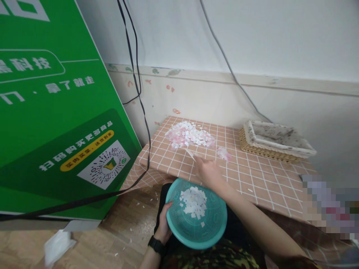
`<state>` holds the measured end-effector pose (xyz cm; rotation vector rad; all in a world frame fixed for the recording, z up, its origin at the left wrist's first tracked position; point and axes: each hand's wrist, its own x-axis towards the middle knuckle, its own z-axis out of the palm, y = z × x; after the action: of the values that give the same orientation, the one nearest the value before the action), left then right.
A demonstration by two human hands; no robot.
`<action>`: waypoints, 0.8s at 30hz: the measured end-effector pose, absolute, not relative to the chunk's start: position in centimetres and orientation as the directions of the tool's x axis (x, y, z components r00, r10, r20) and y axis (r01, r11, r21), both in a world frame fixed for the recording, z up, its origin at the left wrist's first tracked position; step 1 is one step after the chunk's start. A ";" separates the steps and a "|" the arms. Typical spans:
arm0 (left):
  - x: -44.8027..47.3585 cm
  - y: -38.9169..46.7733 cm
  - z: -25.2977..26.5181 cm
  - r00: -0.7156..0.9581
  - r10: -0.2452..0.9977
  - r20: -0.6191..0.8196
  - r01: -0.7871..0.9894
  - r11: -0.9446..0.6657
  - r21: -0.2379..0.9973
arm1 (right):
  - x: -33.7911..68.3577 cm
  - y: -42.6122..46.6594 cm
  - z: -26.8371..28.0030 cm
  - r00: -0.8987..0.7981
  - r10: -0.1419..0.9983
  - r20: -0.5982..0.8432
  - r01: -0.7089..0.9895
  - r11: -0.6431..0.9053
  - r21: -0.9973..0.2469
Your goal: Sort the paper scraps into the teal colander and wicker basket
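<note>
- Green board (pixel 56 130) at far left, with a black cord (pixel 143 108) hanging past its edge and running low across its foot.
- My left hand (pixel 165 224) has the left rim of the colander (pixel 207 233), thumb at the edge; the other fingers are hidden beneath, so I cannot tell how tightly they curl.
- Scraps (pixel 187 134) lie heaped on the checked cloth (pixel 252 172), white and pinkish, loose and thin. I judge them almost weightless and easily scattered — best gathered in a bunch, or pinched singly by an edge.
- More scraps sit in the bottom of the colander, which is over my lap, below the table's edge. It looks like thin plastic: light, a little springy, perhaps smooth to the skin. The rim is the place to hold it, kept level so nothing slides.
- My right hand (pixel 210 172) is narrowed on the near end of a pale strip (pixel 190 154), its tip at the heap's near side. It seems light — stiff or bendy, I cannot tell.
- Pinkish clump (pixel 223 153) just right of the heap.
- Lined basket (pixel 275 152) beyond, near the wall.
</note>
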<state>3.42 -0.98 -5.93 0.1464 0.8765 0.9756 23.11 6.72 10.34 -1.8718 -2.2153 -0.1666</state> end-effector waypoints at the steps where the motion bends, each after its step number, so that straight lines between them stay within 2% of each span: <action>1: 3.4 -1.0 -6.0 0.262 0.769 -0.583 -0.660 0.583 0.473 | 24.2 6.6 10.3 -0.089 0.959 0.269 0.991 0.113 -0.071; 6: 3.5 -0.9 -6.2 0.287 0.777 -0.561 -0.667 0.582 0.465 | 29.8 6.6 9.9 0.160 0.905 0.394 0.978 -0.091 -0.188; 11: 3.5 -0.9 -6.2 0.288 0.768 -0.573 -0.666 0.590 0.456 | 33.4 7.2 10.1 0.365 0.851 0.378 0.910 -0.240 -0.337; 18: 3.7 -0.9 -6.1 0.239 0.759 -0.606 -0.667 0.582 0.466 | 30.7 8.5 10.5 0.289 0.881 0.374 0.899 -0.115 -0.422; 24: 3.7 -1.0 -6.1 0.250 0.754 -0.607 -0.678 0.584 0.446 | 31.5 9.4 9.8 0.344 0.876 0.337 0.884 -0.181 -0.430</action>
<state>3.71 -0.97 -6.08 0.0997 0.8859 0.9770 31.46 9.36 9.81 -2.0549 -1.5320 -0.0187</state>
